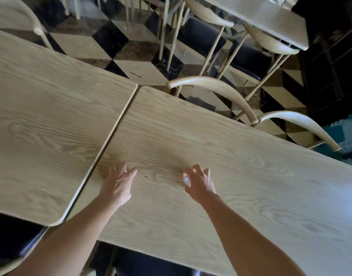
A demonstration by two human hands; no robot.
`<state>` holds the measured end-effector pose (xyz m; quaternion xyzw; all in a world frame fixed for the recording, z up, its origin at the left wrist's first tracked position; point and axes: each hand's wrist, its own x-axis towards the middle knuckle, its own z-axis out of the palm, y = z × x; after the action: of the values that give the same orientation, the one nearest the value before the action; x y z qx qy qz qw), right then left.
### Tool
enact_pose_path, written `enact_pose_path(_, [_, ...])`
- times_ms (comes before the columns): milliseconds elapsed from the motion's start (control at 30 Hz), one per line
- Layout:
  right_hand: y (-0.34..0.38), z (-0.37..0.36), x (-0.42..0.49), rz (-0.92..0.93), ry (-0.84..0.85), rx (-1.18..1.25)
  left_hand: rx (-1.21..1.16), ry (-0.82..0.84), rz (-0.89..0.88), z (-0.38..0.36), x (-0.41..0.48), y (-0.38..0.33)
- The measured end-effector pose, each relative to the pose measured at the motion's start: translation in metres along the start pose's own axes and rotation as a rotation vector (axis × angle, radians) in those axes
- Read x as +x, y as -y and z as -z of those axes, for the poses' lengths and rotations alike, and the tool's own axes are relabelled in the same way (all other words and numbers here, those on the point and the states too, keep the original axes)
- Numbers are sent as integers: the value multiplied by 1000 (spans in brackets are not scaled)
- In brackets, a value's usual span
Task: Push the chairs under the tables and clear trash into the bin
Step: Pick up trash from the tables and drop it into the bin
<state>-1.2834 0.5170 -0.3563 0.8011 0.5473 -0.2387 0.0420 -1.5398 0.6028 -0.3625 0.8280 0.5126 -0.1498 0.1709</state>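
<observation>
Both hands reach over the right table (240, 160), which stands edge to edge with the left table (41, 116). The left hand (118, 185) is spread. The right hand (200, 183) curls its fingers, with a small clear scrap (187, 181) at its thumb; the grip is unclear. A chair (220, 89) and a second chair (302, 124) stand at the far edge.

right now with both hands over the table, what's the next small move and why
Probably close the right hand's curled fingers on the small clear scrap by its thumb and lift it off the table. It looks like trash, and the picture doesn't show whether it is firmly held yet. The left hand is spread open and holds nothing certain.
</observation>
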Motion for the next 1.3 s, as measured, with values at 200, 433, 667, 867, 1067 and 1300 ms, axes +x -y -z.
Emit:
enact_pose_path(200, [33, -47, -108, 116, 203, -111, 20, 160, 24, -22, -104, -14])
enact_pose_path(433, [16, -47, -259, 91, 51, -57, 77, -50, -107, -13, -234, -66])
enact_pose_path(667, [-76, -45, -454, -158, -110, -36, 183, -62, -436, -2, -366, -201])
enact_pose_path(867, [-161, -48, -583, -403, -210, 42, 290, -34, -842, -15, -454, -337])
enact_pose_path(1067, [-212, -73, -662, -573, -245, 119, 463, 11, -1052, -44, -502, -428])
enact_pose_path(1300, [-267, -65, -704, -747, -273, 201, 588, -17, -1256, -62, -490, -518])
